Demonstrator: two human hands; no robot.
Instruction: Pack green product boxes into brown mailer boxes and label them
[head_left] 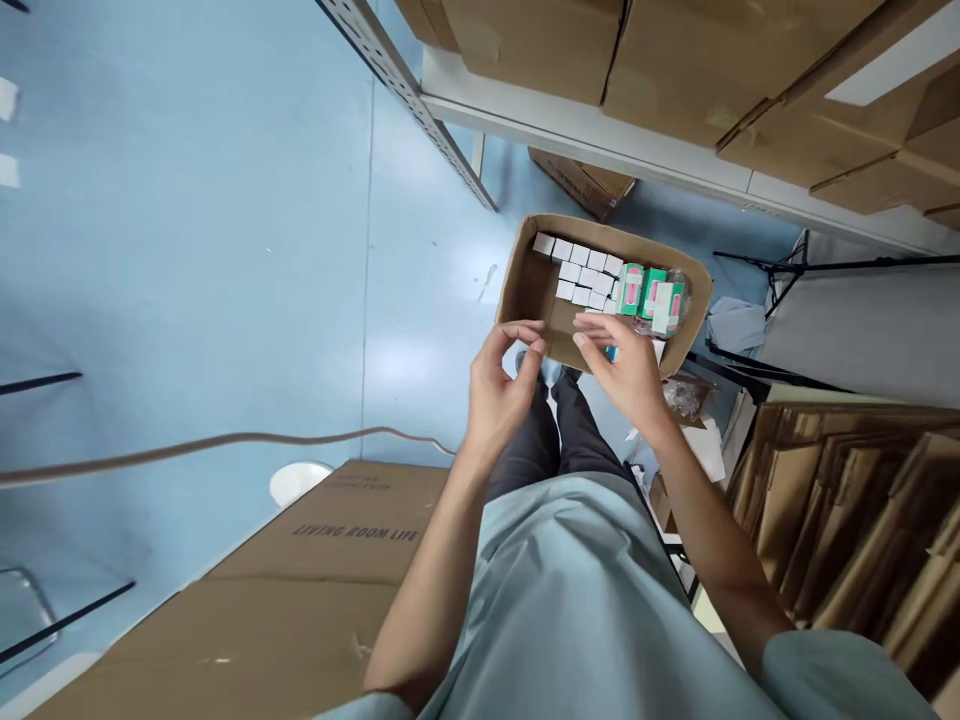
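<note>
Shirt (pixel 574 600); right hand (pixel 628 370) before partly hidden boxes (pixel 587 276).

2 hands (pixel 504 385), 1 rounded carton (pixel 519 275), 3 green boxes (pixel 652 292), 10-plus white boxes (pixel 587 277)

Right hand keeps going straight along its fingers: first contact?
Likely the left hand: the right hand points across at its fingertips, with a gap between. Depth is unclear in this single view, so it might pass just above or below.
</note>
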